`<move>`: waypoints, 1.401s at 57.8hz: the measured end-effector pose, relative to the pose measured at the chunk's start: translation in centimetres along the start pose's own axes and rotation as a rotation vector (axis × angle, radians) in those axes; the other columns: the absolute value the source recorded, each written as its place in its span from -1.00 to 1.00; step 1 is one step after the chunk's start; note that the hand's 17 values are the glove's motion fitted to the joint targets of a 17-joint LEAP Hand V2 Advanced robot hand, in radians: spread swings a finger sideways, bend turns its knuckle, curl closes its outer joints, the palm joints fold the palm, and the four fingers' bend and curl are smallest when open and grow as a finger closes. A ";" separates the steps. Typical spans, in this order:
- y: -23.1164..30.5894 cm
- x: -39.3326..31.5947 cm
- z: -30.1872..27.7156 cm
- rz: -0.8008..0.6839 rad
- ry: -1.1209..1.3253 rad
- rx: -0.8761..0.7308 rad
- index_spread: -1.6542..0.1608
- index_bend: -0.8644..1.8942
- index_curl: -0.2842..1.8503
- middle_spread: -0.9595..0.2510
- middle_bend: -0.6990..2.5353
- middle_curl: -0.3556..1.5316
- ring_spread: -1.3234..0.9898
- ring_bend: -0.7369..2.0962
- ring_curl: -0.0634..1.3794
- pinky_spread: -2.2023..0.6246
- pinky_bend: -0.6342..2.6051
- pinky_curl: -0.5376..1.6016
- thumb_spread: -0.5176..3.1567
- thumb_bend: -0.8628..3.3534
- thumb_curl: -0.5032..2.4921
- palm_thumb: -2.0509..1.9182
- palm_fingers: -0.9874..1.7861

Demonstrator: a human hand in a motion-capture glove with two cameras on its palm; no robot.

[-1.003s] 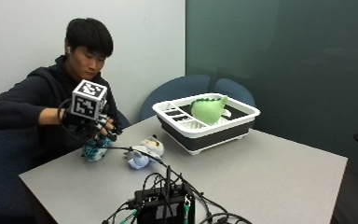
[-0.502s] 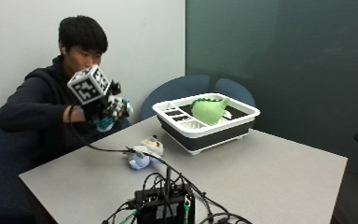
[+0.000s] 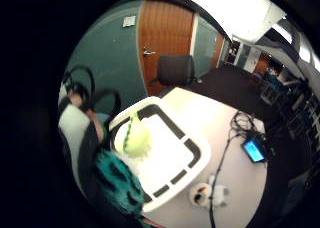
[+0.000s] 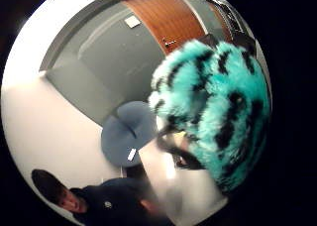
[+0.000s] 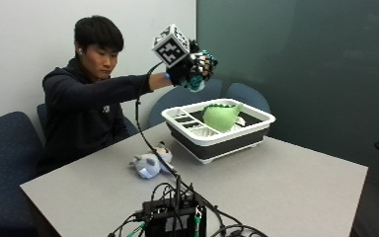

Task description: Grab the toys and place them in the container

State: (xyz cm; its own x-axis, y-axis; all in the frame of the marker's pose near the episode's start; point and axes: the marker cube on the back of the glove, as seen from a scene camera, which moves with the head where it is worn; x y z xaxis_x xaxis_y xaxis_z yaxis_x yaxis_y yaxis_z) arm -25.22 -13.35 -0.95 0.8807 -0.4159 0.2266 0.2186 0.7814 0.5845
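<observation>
My gloved right hand is raised high above the near-left rim of the white and black container and grips a teal plush toy with black stripes. That teal toy fills much of the thumb side palm view. A green plush toy sits inside the container; the little finger side palm view shows the green toy in the container below, with the teal toy at the palm. A small grey and white plush toy lies on the table in front of the container.
The grey table holds a black electronics box with cables at its front edge. Blue chairs stand behind the container, and another blue chair is at the left. A cable hangs from the raised hand to the table.
My right hand has lifted the teal toy off the table at the left and carried it up and right, to above the container. The other toys have not moved.
</observation>
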 end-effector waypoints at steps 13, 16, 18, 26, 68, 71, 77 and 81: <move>1.6 3.4 3.7 0.083 0.059 -0.442 0.55 -0.23 0.00 0.38 -0.10 0.06 -0.03 0.18 -0.23 0.42 0.04 0.02 -0.10 -0.64 -0.35 0.05 -0.62; 2.1 4.7 2.3 0.085 0.079 -0.438 0.54 -0.28 -0.10 0.44 -0.20 -0.02 0.01 0.04 -0.36 0.47 0.01 -0.05 -0.11 -0.63 -0.36 0.03 -0.59; 2.5 5.6 1.2 0.085 0.087 -0.435 0.54 -0.29 -0.14 0.47 -0.25 -0.05 0.03 -0.02 -0.43 0.49 -0.01 -0.07 -0.11 -0.62 -0.37 0.02 -0.55; 5.5 9.4 -3.5 0.094 0.110 -0.465 0.54 -0.28 -0.21 0.51 -0.32 -0.12 0.06 -0.13 -0.54 0.54 -0.09 -0.13 -0.11 -0.61 -0.40 0.02 -0.42; 23.4 21.2 5.2 -0.065 0.359 -0.722 0.55 -0.31 -0.45 0.39 -0.17 -0.07 -0.05 -0.05 -0.50 0.47 -0.14 -0.18 -0.06 -0.58 -0.43 0.10 -0.04; 23.1 20.8 5.6 -0.047 0.325 -0.684 0.58 -0.29 -0.46 0.35 -0.08 0.00 -0.08 0.00 -0.45 0.45 -0.18 -0.19 -0.01 -0.56 -0.43 0.13 0.02; 21.6 20.0 4.8 0.027 0.232 -0.578 0.58 -0.23 -0.43 0.29 0.08 0.12 -0.14 0.17 -0.35 0.44 -0.30 -0.23 0.05 -0.51 -0.40 0.21 0.17; 19.8 19.2 3.1 0.100 0.124 -0.496 0.57 -0.20 -0.39 0.28 0.14 0.17 -0.16 0.24 -0.29 0.44 -0.34 -0.25 0.06 -0.50 -0.38 0.25 0.21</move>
State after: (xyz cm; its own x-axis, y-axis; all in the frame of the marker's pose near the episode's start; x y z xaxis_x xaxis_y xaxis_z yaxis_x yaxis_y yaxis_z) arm -5.34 -7.30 17.39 0.9439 -0.2936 0.1513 0.2774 0.9534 0.1190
